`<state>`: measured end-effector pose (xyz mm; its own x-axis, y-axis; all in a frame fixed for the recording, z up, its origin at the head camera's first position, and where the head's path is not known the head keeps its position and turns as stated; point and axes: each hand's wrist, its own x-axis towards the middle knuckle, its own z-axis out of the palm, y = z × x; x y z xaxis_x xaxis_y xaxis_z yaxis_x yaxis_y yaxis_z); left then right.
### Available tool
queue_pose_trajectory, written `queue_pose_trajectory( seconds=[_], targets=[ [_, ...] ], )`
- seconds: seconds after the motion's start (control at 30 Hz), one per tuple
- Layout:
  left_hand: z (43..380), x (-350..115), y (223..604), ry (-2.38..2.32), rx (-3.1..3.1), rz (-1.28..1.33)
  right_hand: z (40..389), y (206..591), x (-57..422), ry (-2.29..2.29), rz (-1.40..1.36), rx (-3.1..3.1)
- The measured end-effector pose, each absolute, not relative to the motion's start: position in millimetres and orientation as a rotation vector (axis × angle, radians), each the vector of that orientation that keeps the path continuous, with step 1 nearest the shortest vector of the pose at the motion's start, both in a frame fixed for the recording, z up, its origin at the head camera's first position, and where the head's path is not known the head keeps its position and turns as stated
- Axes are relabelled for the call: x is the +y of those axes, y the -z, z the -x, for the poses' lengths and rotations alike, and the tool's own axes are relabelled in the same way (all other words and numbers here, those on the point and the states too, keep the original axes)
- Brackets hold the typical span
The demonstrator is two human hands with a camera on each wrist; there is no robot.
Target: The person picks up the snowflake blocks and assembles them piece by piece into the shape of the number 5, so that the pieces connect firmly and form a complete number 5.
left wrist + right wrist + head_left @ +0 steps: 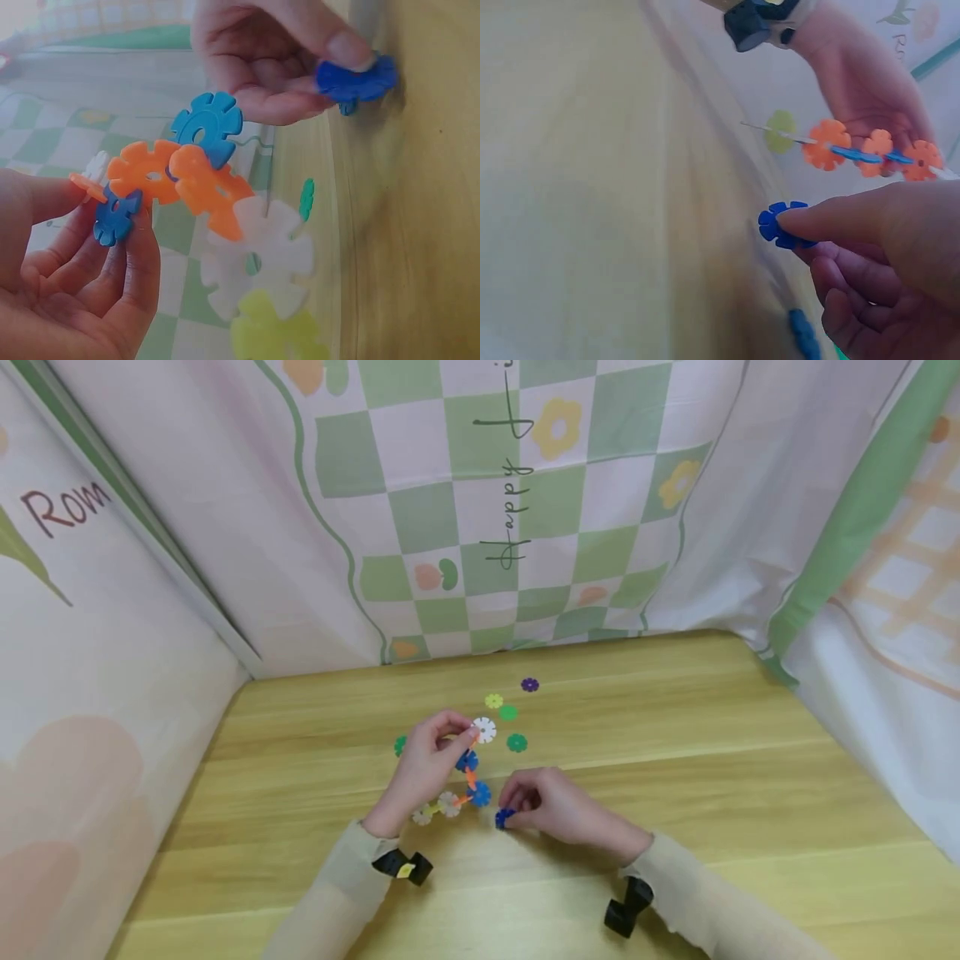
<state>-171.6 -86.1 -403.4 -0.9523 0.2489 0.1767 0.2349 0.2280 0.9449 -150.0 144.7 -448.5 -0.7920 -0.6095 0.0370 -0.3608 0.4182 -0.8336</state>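
My left hand [423,760] holds a linked chain of notched flower-shaped plastic discs, gripping it near the white disc [484,730] at its far end. Along the chain come blue discs [206,129], orange discs [146,172], a whitish disc [257,259] and a yellow disc [276,330], which dangle from the fingers in the left wrist view. To the right, my right hand [558,806] pinches a single dark blue disc [784,224] between thumb and fingers. That disc is apart from the chain, low over the wooden table [675,735].
Beyond the hands lie loose discs: a purple disc [530,685], a yellow one [493,701] and green ones [517,743]. Another green disc [401,745] is left of the left hand. Patterned curtains [480,510] border the table at the back and sides.
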Motion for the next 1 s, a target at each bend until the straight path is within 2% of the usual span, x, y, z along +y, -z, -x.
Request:
queue_pose_trajectory(
  seconds=[0.47, 1.0],
  targets=[
    [171.3, -81.8, 405.9, -1.863, 2.468, -0.518, 173.6, 402.1, 172.9, 1.658, 0.653, 2.614],
    [170.2, -76.9, 404.2, -1.794, 2.49, -0.533, 177.9, 394.5, 166.0, 1.798, 0.739, 2.584]
  ],
)
